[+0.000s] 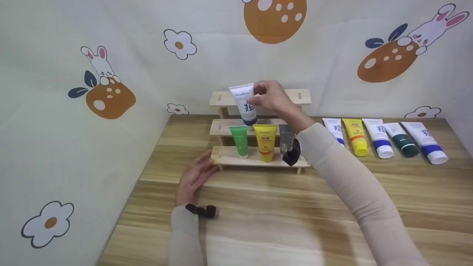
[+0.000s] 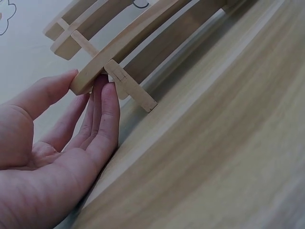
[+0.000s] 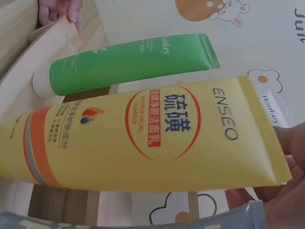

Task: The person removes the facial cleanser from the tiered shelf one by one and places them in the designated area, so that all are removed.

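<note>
My right hand (image 1: 273,96) pinches the upper part of a white squeeze tube (image 1: 243,99) with a blue band. The tube leans slightly, its cap end at the middle tier of a three-tier wooden shelf (image 1: 223,127). Thumb above and fingers beneath, my left hand (image 2: 71,143) grips the left corner of the shelf's bottom tier. On that tier stand a green tube (image 1: 241,141), a yellow tube (image 1: 265,142) and a grey tube (image 1: 286,138), the last partly hidden by the right wrist's camera. The right wrist view shows the yellow tube large, covering part of the right hand.
To the right of the shelf, several tubes lie in a row on the wood-grain table (image 1: 258,221): white-and-blue ones (image 1: 425,140), a yellow one (image 1: 355,136) and a dark green one (image 1: 402,142). A patterned cloth (image 1: 221,55) hangs close behind the shelf and along the left.
</note>
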The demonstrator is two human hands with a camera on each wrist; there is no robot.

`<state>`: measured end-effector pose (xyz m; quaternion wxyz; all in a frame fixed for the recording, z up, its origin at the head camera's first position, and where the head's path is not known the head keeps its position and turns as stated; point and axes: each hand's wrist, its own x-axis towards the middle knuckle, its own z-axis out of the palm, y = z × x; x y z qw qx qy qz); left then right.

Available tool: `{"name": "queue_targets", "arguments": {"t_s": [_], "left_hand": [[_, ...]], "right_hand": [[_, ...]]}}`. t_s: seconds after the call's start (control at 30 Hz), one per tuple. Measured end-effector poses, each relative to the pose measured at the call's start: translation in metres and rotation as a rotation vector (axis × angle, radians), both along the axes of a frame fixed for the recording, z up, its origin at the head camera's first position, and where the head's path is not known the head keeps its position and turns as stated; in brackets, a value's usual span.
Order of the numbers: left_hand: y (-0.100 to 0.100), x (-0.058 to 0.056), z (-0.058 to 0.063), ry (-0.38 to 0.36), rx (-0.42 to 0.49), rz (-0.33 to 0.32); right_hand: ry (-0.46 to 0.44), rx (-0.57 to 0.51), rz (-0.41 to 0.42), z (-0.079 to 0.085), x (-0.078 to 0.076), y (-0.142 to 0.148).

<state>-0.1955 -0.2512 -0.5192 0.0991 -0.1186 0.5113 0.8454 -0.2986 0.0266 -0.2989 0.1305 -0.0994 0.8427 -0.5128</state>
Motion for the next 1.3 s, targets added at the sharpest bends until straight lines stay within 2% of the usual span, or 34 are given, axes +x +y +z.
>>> {"name": "queue_targets", "arguments": {"t_s": [0.2,0.4,0.5,0.63,0.87,1.17,1.3], "left_hand": [[0.001,-0.003,-0.001,0.035,0.005,-0.017],[0.001,-0.004,-0.002,0.03,-0.017,-0.02],[0.0,-0.003,-0.002,0.02,-0.014,-0.009],[0.001,-0.003,-0.002,0.008,0.006,0.002],[0.001,-0.001,-0.001,-0.016,0.049,0.047],[0.0,-0.001,0.0,0.016,0.062,0.0],[0.001,-0.002,-0.002,0.024,0.072,0.003]], "right_hand": [[0.061,-0.118,-0.066,0.014,0.008,0.021],[0.151,-0.154,-0.158,0.024,0.021,0.047],[0.199,-0.17,-0.175,0.025,0.026,0.058],[0.255,-0.185,-0.181,0.023,0.033,0.072],[0.266,-0.164,-0.231,0.019,0.045,0.102],[0.301,-0.17,-0.253,0.004,0.057,0.142],[0.288,-0.199,-0.264,-0.006,0.064,0.155]]}}
